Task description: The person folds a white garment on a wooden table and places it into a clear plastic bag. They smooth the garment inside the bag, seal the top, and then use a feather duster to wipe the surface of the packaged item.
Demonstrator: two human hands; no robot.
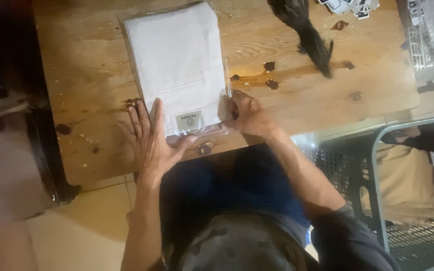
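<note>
Lying on knotty wooden table, bagged cloth.

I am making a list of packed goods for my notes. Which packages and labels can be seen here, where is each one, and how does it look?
Clear plastic bag: flat rectangle on the wooden table, holding a folded white garment.
Small label: pale grey-green square at the bag's near edge, between the left hand and the right hand.
Small cards or tags: black-and-white heap at the table's far edge.
</note>
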